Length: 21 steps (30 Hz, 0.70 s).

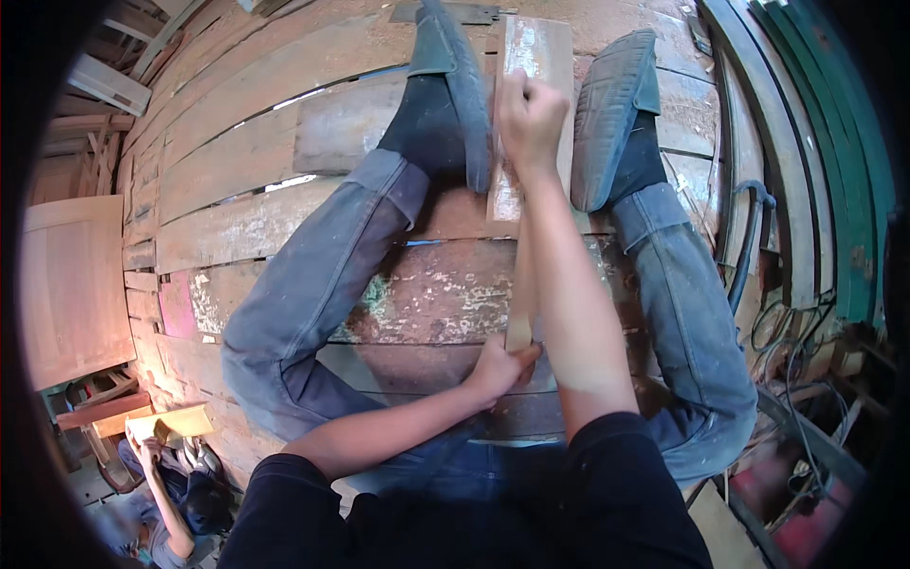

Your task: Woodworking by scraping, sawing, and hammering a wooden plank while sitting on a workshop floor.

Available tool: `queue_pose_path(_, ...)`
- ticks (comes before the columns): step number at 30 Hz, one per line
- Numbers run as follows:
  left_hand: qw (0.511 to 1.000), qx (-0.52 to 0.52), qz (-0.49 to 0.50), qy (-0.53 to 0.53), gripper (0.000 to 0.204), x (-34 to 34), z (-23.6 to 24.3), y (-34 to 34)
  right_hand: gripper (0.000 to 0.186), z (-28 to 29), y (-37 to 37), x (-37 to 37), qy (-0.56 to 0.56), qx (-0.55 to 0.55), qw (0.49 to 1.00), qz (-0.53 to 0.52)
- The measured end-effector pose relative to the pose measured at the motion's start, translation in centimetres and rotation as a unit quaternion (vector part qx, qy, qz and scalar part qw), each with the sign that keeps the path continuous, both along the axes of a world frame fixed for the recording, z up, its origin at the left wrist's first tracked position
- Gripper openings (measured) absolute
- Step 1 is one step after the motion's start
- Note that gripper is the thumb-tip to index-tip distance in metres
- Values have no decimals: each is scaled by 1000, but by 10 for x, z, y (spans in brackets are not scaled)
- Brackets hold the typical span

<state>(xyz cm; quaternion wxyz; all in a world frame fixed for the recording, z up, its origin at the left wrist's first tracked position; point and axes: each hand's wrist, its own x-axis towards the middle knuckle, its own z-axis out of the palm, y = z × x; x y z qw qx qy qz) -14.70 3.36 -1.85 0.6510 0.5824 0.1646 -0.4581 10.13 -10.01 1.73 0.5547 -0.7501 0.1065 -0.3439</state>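
I sit on the plank floor with my shoes on either side of an upright-lying board (536, 47) with a worn white strip along it. My left hand (502, 370) grips the near end of a long, narrow wooden piece (521, 284), low between my legs. That piece runs forward under my right forearm toward the board. My right hand (533, 119) is closed in a fist over the board, between my shoes; what is inside its fingers, if anything, is hidden.
Long dark and green timbers (825, 161) line the right, with cables (801, 398) and clutter below. A large wooden panel (71, 289) stands at left. At lower left another person (175, 498) holds a pale board (180, 422). Floor planks (227, 133) have gaps.
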Motion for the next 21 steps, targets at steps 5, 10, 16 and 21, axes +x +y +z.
queue_pose_path(5, 997, -38, 29, -56, 21, 69, 0, -35, 46, 12, -32, 78, -60, -53, 996, -41)
queue_pose_path(10, 991, -15, 128, -34, 22, 62, 26, -52, 41, 9, -27, 68, 21, -42, 998, -45)
queue_pose_path(16, 999, 30, -22, 2, 22, -19, 12, 12, 39, -4, 14, -34, 16, -24, 999, -29)
queue_pose_path(21, 996, 9, -30, 88, 22, -51, 5, 21, 37, -2, 16, -74, 30, 33, 999, 0)
